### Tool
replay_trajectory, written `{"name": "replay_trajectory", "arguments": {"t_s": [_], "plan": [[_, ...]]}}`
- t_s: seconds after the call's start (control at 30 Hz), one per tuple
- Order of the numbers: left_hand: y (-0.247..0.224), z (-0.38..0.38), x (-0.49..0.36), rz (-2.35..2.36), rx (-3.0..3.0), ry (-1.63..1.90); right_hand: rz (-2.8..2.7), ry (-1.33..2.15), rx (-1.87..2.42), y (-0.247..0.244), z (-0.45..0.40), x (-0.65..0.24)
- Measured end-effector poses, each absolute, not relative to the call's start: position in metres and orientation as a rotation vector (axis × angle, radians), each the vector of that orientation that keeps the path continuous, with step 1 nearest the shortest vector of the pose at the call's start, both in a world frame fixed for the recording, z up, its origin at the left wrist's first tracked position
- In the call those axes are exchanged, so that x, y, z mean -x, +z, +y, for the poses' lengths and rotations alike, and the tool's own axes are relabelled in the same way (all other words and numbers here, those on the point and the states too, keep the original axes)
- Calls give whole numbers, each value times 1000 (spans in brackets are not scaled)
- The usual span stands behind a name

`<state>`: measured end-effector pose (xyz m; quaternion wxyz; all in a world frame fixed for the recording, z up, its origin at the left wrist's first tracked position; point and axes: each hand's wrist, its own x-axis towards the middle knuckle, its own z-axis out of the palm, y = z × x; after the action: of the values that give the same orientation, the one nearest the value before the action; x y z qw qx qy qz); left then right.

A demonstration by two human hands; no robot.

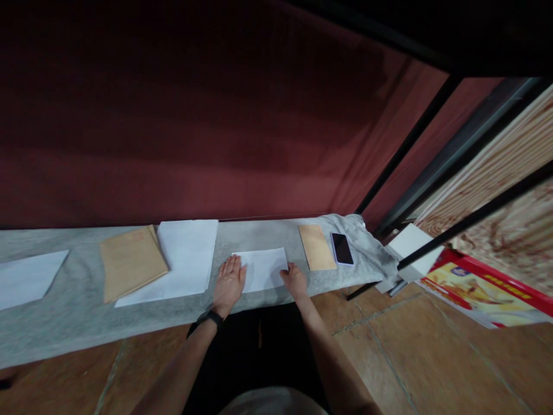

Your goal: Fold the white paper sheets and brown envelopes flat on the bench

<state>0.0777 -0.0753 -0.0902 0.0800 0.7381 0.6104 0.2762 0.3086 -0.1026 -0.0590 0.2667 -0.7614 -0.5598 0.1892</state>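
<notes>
Small paper (262, 270), long axis hand-to-hand: your left hand (228, 283) lies flat at its left edge, your right hand (295, 280) curls at its right (pinch: cannot tell).

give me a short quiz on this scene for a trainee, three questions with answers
1. What lies between the left hand and the right hand?
2. The stack of brown paper partly covers: A) a phone, B) a wristband, C) white paper?
3. True or false: the phone lies to the left of both hands.

Key
1. A small white sheet, with a hand at each end.
2. C, the larger white paper.
3. False: the phone lies to the right of the right hand.
</notes>
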Motion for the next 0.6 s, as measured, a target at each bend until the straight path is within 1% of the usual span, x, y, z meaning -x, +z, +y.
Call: {"name": "replay_trajectory", "arguments": {"t_s": [0.13, 0.23, 0.3, 0.4, 0.5, 0.6], "plan": [[-90, -74, -72, 1764, -2018, 1014, -1524, 588, 1903, -48, -94, -313], [-87, -75, -68, 1742, -1831, 1160, -1485, 572, 1723, -21, -84, -314], [-86, -76, -66, 1721, -1738, 1226, -1441, 510, 1476, 1, -81, -313], [-85, -76, -63, 1697, -1628, 1287, -1528, 300, 1247, 26, -86, -310], [-84, -76, -61, 1685, -1539, 1327, -1809, 151, 1138, 23, -102, -305], [-83, -76, -59, 1683, -1459, 1344, -2064, 120, 1137, -5, -120, -304]]}}
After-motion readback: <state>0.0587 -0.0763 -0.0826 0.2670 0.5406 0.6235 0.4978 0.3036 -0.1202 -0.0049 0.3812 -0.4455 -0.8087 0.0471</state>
